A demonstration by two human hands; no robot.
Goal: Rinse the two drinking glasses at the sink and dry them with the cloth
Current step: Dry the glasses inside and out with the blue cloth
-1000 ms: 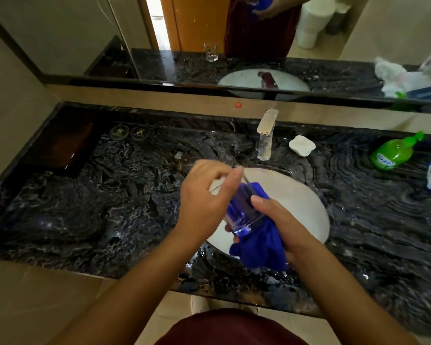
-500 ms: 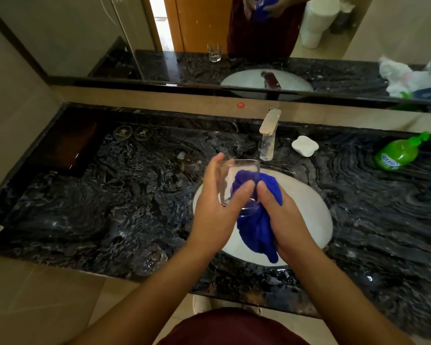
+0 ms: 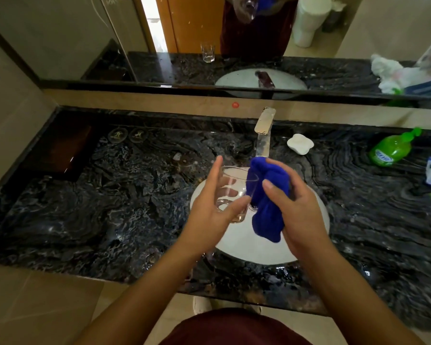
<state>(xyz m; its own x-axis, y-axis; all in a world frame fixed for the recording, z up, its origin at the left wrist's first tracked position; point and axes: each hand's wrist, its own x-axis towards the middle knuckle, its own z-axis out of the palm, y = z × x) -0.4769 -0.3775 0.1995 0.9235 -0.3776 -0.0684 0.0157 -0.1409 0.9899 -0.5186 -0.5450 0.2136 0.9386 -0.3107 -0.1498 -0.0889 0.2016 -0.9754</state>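
My left hand (image 3: 209,215) holds a clear glass (image 3: 232,192) over the white sink (image 3: 306,247), with my fingers wrapped around its side. My right hand (image 3: 296,215) squeezes the blue cloth (image 3: 266,195), and the cloth touches the right side of the glass. In the mirror I see another glass (image 3: 207,52) standing on the dark counter (image 3: 110,200).
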